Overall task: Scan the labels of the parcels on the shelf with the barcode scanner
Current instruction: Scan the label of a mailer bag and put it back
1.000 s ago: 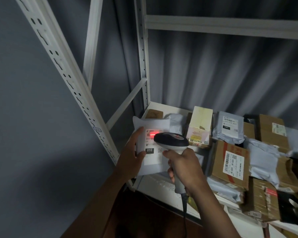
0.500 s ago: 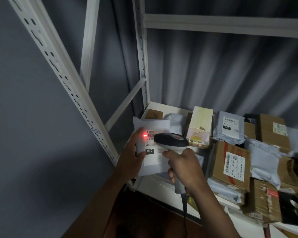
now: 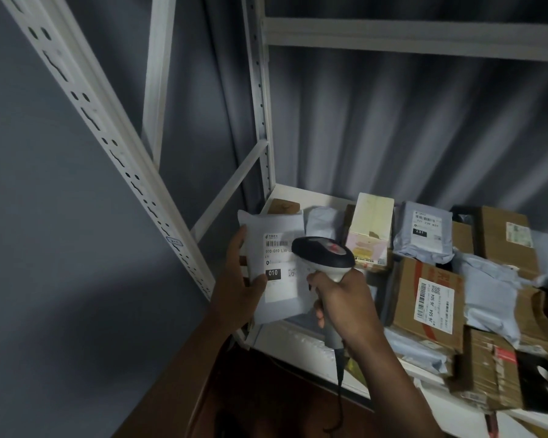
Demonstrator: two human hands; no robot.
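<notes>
- White perforated steel upright [image 3: 114,153] and diagonal brace [image 3: 228,192] bound the shelf's left side.
- Brown cardboard boxes [image 3: 424,298] and grey plastic mailers [image 3: 423,232] crowd the white shelf board [image 3: 310,197] rightward.
- Open air above the parcels, below the white crossbeam [image 3: 408,36].

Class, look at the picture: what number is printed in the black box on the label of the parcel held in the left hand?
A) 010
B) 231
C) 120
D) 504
A: the black box on the label of the parcel that the left hand holds reads 010, while 231 is on a grey parcel further right on the shelf.
</notes>
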